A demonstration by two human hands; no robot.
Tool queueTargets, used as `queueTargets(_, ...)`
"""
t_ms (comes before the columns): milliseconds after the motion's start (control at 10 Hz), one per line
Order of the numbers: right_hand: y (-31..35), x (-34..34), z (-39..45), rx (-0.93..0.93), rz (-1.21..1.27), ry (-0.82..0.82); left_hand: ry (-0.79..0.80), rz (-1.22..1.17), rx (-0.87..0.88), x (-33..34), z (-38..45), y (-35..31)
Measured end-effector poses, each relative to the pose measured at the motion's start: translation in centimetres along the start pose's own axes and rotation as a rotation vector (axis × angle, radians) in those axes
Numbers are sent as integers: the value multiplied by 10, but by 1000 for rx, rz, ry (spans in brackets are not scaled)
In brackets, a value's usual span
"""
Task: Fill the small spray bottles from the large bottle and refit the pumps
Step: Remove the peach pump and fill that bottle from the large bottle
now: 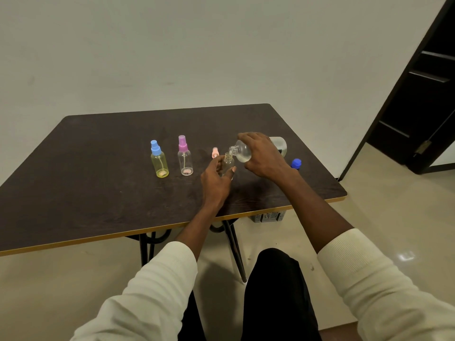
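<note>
Mid-pour on table [98, 168]: right hand [263, 156] gripping large bottle [243, 151] tipped w/ mouth over open small bottle [228, 163] grasped by left hand [214, 183], pink pump [215, 152] off just behind, yellow bottle [159, 161] & pink-capped bottle [185, 158] capped, apparently empty, probably 2 left to fill.

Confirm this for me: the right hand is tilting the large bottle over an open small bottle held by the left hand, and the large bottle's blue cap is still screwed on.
Not quite. The head view shows the large bottle uncapped; its blue cap sits on the table. The rest holds: the right hand tilts it over the open small bottle in the left hand.
</note>
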State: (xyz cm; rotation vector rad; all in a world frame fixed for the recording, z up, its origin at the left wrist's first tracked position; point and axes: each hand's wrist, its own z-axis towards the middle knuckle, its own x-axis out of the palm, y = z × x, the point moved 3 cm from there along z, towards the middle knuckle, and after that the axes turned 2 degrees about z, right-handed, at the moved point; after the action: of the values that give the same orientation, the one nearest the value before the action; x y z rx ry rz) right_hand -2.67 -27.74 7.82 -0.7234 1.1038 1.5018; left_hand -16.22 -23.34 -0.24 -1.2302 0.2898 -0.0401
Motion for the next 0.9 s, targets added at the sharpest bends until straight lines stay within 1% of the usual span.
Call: queueTargets(900, 3, -1, 2, -1, -30, 8, 6, 9, -3, -1, -2, -4)
